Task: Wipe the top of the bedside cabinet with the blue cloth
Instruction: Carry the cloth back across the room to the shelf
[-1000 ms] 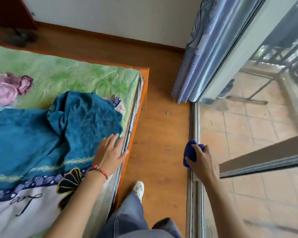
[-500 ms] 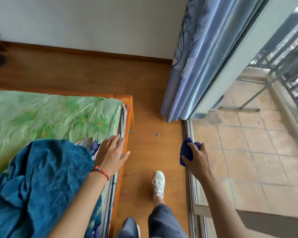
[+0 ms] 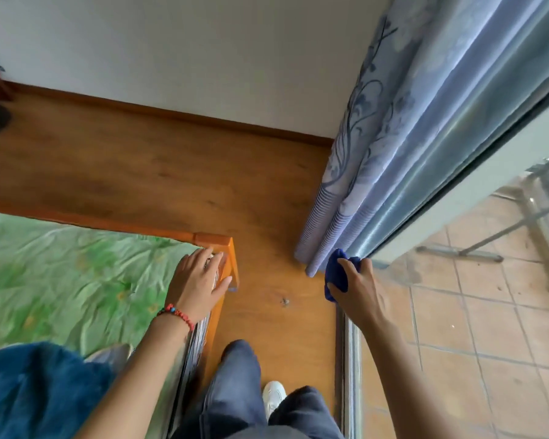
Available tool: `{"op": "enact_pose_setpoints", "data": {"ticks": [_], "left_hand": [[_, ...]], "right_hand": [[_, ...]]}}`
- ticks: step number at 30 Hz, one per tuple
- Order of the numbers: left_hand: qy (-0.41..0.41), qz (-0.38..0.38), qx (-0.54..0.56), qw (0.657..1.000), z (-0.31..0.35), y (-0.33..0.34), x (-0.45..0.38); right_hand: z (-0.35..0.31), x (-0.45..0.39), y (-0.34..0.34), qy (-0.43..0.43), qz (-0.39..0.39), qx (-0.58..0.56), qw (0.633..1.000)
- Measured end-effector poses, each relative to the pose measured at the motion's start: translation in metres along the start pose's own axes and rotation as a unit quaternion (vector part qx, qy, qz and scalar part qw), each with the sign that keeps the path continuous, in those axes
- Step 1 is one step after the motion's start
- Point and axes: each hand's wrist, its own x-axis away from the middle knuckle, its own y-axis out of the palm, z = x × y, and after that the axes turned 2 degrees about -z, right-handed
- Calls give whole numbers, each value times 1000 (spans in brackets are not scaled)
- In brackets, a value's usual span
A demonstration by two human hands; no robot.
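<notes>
No wiping is done yet; no cabinet is in sight. The right hand (image 3: 360,293) grips the blue cloth (image 3: 336,274). The left hand (image 3: 197,285) lies flat, fingers straight, on the bed (image 3: 76,274).

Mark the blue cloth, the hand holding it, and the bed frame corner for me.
blue cloth (image 3: 336,274): head view, on the bunched fabric left of the fingers.
right hand (image 3: 360,291): head view, back of the hand.
bed frame corner (image 3: 211,239): head view, top of the wooden post.
</notes>
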Motion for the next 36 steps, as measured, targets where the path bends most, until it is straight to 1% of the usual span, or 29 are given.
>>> {"op": "enact_pose_setpoints", "data": {"ticks": [3,8,12,16,20,24,27,32,36], "left_hand": [[-16,-11,10,1000,-13,0,-54],[-14,-31,36,999,-51,3,-149],[-21,-40,56,997,-77,-10,-210],[-31,-22,67,997,-94,-28,-259],[-43,-28,41,998,-115,-38,-296],[-80,-2,-20,997,-136,-51,-321],[-111,4,-36,993,-152,-57,-339],[-217,5,-6,976,-182,-57,-371],[-306,20,9,952,-198,-62,-400]], "right_hand": [[-16,-53,-4,-16,-2,41,999],[-53,-143,-10,2,-11,57,998],[-84,-202,-21,-2,-17,71,997],[-113,-253,-34,-8,-16,81,997],[-135,-304,-38,-27,-25,82,996],[-154,-361,-40,-47,-44,89,994],[-169,-409,-40,-80,-65,102,989],[-207,-501,-36,-151,-100,116,977],[-252,-580,-33,-245,-128,145,950]]}}
